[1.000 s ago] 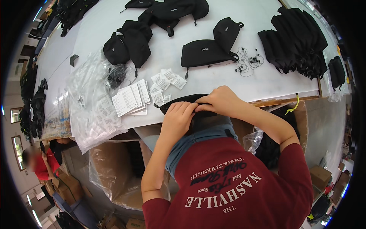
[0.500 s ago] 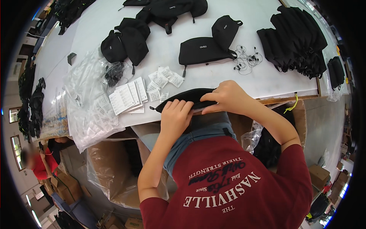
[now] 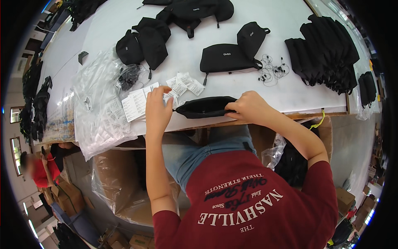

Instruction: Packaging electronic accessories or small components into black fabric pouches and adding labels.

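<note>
A black zip pouch [image 3: 201, 113] lies at the near edge of the table, its mouth gaping toward me. My right hand [image 3: 252, 107] pinches the pouch's right end between thumb and fingers. Off the pouch's left end, my left hand [image 3: 158, 108] reaches over a stack of white printed cards [image 3: 133, 107], thumb and fingers apart, with nothing seen in it. Part of the stack is hidden behind that hand. Just right of it are small white printed labels [image 3: 178, 86].
A clear plastic bag [image 3: 97, 120] with more labels drapes over the table edge. Farther back lie black pouches [image 3: 226, 57], tangled black strings [image 3: 273, 70] and a row of black pouches [image 3: 325, 52]. Below stand lined cartons [image 3: 120, 182]. A person in red [image 3: 43, 170] is at far left.
My left hand has let go of the pouch and moved left and away from me to the cards. The pouch's mouth shows wider. My right hand keeps its hold.
</note>
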A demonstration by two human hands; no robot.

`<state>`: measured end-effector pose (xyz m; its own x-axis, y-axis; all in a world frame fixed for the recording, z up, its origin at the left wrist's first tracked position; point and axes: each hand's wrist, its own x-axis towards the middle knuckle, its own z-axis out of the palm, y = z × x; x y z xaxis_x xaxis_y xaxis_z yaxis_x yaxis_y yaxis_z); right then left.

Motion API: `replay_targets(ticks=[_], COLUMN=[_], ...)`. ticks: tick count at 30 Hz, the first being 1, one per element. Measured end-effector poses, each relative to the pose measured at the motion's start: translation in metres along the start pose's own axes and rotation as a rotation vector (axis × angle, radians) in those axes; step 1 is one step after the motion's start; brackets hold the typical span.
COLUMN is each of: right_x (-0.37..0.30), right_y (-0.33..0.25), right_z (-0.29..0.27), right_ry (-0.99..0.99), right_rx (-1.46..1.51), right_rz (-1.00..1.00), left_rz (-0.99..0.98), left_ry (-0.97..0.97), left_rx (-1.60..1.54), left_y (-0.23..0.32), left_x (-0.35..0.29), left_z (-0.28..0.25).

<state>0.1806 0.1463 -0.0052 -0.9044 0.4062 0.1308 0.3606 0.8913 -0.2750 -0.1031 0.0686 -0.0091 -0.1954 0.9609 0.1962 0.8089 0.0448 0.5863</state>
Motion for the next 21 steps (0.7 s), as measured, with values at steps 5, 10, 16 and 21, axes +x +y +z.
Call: replay_targets(ticks=[5,10,16,21], right_x=[0.000,0.004,0.006,0.007], right_y=[0.002,0.004,0.005,0.003], right_z=[0.000,-0.004,-0.005,-0.005], right_ry=[0.012,0.001,-0.005,0.006], right_rx=[0.018,0.026,0.039,-0.018], right_rz=[0.014,0.005,0.002,0.024], left_rz=[0.061,0.041,0.214,0.313], left_ry=[-0.003,0.125,0.086,0.021], left_rx=[0.206,0.189,-0.296,-0.024], left_y=[-0.021,-0.017,0.054,0.058], left_x=[-0.010,-0.002,-0.004,-0.015], left_z=[0.014,0.009,0.003,0.018])
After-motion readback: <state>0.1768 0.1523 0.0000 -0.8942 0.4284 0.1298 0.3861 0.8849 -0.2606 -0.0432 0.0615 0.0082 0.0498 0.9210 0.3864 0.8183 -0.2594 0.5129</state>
